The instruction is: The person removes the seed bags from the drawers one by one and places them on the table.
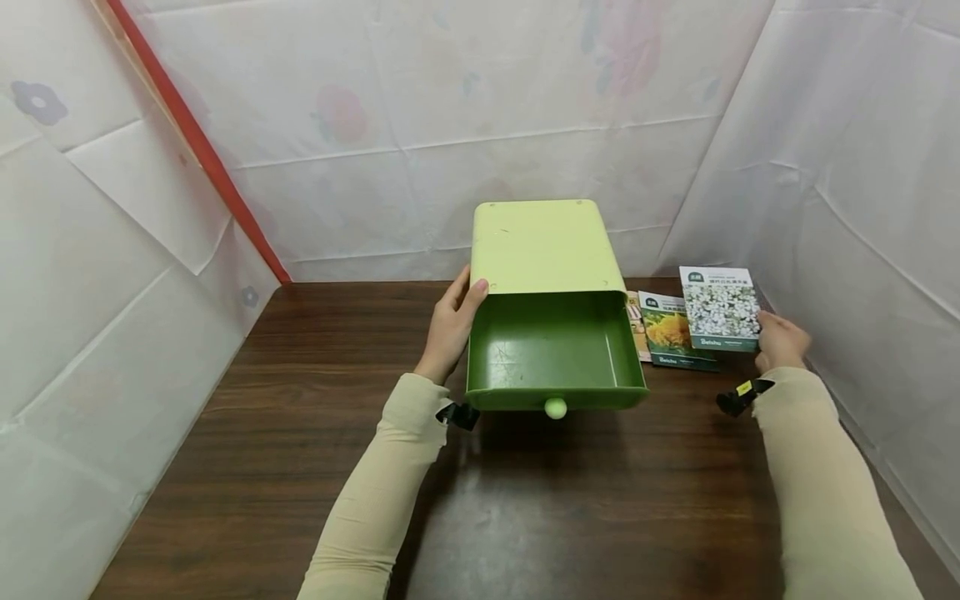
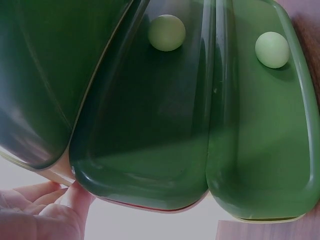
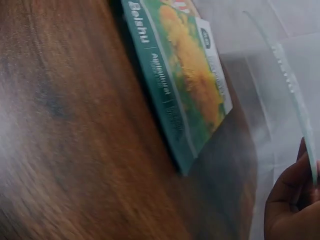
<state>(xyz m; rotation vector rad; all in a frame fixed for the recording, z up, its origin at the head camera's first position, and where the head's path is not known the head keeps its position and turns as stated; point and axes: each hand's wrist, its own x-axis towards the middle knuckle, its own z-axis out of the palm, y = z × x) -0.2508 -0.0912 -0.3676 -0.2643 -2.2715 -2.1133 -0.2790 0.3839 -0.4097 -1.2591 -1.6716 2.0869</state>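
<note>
My left hand (image 1: 449, 323) rests against the left side of a light green drawer cabinet (image 1: 543, 242), thumb at its front upper corner. The cabinet's dark green top drawer (image 1: 543, 346) is pulled out, with nothing visible inside. Two further drawer fronts (image 2: 145, 120) with round knobs show in the left wrist view. To the right, my right hand (image 1: 782, 340) pinches the right edge of a seed packet (image 1: 722, 308) printed with white flowers, raised above the table. In the right wrist view, that packet shows edge-on.
A seed packet with yellow-orange flowers (image 1: 678, 333) lies right of the cabinet, partly covering another packet (image 1: 637, 327) beside the cabinet. The dark wooden table (image 1: 315, 375) meets pale sheeted walls (image 1: 337, 183) at the back and sides.
</note>
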